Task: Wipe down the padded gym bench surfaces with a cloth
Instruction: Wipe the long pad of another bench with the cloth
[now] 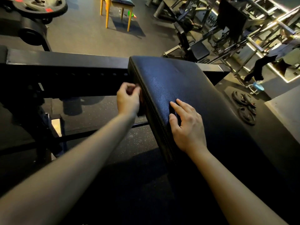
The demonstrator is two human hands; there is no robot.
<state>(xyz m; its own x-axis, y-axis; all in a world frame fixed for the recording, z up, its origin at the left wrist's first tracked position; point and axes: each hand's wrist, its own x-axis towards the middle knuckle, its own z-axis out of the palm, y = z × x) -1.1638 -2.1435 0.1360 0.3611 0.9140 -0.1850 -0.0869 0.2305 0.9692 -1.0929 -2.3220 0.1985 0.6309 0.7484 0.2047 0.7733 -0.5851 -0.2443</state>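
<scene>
A black padded bench pad slopes across the middle of the view. My left hand is at the pad's left side edge, fingers curled round a dark cloth that lies against that edge. Little of the cloth shows past the hand. My right hand rests flat on the pad's top near its left seam, with the fingers spread and fairly straight, holding nothing.
A black steel frame beam runs left of the pad. Weight plates lie on the floor at the right. A wooden chair stands at the back, a plate-loaded machine at top left, and racks with a person at the right.
</scene>
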